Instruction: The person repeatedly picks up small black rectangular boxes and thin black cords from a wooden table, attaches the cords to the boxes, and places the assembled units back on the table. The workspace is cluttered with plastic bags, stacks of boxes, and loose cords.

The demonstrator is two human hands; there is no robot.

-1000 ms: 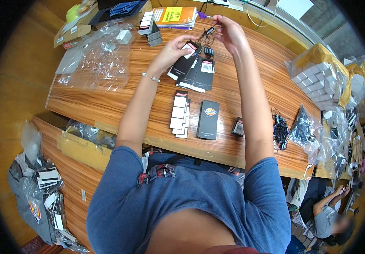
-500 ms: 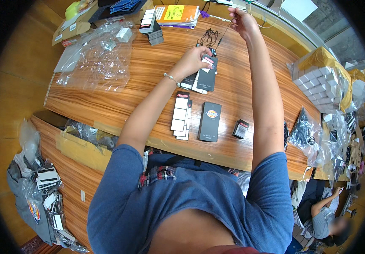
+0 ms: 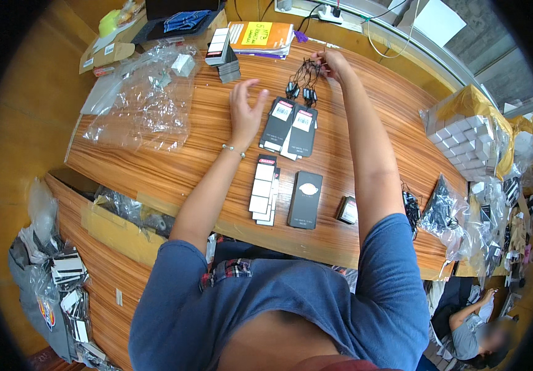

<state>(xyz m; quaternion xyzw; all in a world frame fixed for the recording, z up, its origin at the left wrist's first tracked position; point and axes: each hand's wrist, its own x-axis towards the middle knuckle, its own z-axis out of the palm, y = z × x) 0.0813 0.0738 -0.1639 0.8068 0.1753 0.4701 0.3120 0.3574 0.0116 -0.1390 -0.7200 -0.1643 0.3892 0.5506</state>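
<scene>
Two overlapping piles of black hang tags with white barcode stickers (image 3: 301, 133) lie at mid-table, their black strings (image 3: 303, 77) bunched above them. My right hand (image 3: 333, 65) is at the far end of these strings, fingertips pinched on a string loop. My left hand (image 3: 248, 117), fingers spread and empty, hovers just left of the tags. Nearer me are fanned tag cards with white panels (image 3: 262, 191), a stack of dark tags (image 3: 305, 201) with a pale oval, and a small stack of black-and-white labels (image 3: 346, 210).
Clear plastic bags (image 3: 149, 105) spread over the left side. At the back stand a grey card stack (image 3: 229, 71) and orange notebooks (image 3: 263, 38). A wrapped block of small white boxes (image 3: 464, 130) and bagged black strings (image 3: 442, 207) sit right. Another person (image 3: 473, 328) is at lower right.
My left hand has let go of the hang tag and moved left, opening. My right hand has come down and left with the string, and the tag now lies flat on its pile.
</scene>
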